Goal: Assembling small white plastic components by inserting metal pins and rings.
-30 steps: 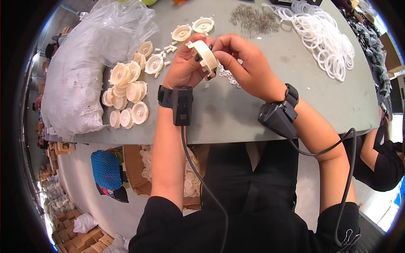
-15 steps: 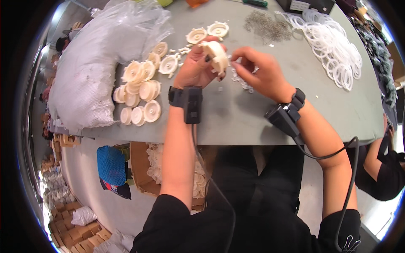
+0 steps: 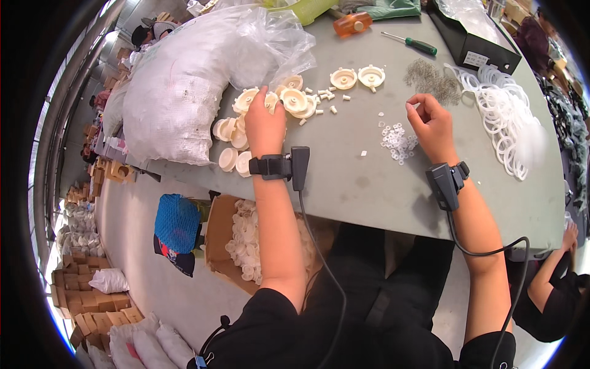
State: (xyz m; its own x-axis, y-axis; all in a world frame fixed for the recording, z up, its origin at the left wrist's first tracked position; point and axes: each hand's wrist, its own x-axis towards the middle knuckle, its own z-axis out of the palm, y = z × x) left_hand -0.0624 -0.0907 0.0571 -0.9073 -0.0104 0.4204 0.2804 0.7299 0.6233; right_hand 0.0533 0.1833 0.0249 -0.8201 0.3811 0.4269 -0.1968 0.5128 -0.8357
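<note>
Over a cluster of round cream plastic discs (image 3: 297, 102) at the left of the table is my left hand (image 3: 266, 128). Its thumb and fingers are around one cream plastic disc (image 3: 271, 101); the hand hides part of the cluster. My right hand (image 3: 434, 125) hovers between a heap of small white rings (image 3: 398, 144) and a pile of tiny metal springs (image 3: 432, 81). Thumb and index finger there come together in a pinch, and anything between them is too small to make out. Small cream pegs (image 3: 334, 110) lie beside the discs. Two cream discs (image 3: 357, 77) sit apart, farther back.
A large white sack (image 3: 172, 92) bulges at the left. Large white rings (image 3: 501, 117) lie at the right, near a black box (image 3: 476, 40). An orange mallet head (image 3: 353, 24) and a green screwdriver (image 3: 421, 46) rest at the back. Below stands a carton (image 3: 219, 237) of white parts.
My left hand has moved left to the disc cluster from mid-table, where it held a disc upright. My right hand has drawn away from that disc to the right. The view has shifted.
</note>
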